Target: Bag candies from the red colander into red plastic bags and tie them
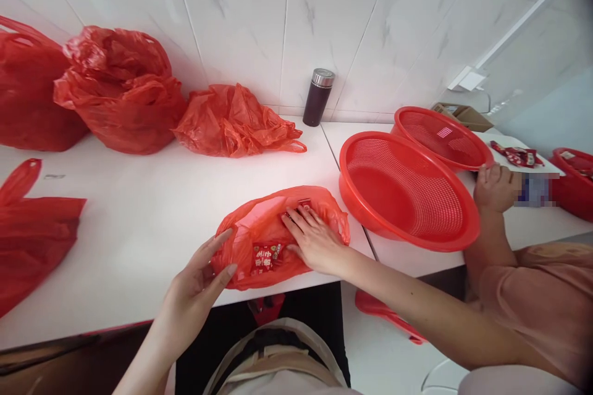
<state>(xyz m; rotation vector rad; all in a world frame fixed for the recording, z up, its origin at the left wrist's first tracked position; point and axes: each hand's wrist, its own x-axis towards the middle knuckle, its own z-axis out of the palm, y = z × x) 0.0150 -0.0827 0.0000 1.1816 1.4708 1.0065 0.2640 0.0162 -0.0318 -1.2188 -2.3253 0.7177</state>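
Note:
In front of me a red plastic bag (290, 197) lies with its mouth spread wide. Inside it sits a small red printed packet (263, 258), and part of another red packet (304, 203) shows near the far rim. My right hand (319, 244) reaches into the bag, fingers stretched and palm down over the contents; what lies beneath it is hidden. At the bag's left edge is my left hand (197, 281), thumb and fingers apart, the fingertips against or just beside the plastic.
Right of the bag are two red perforated baskets (407, 191). A co-worker's hand (498, 188) is by the farther basket's rim. Several filled red bags (125, 99) line the wall, near a dark thermos (318, 99). Another red bag (37, 241) lies left.

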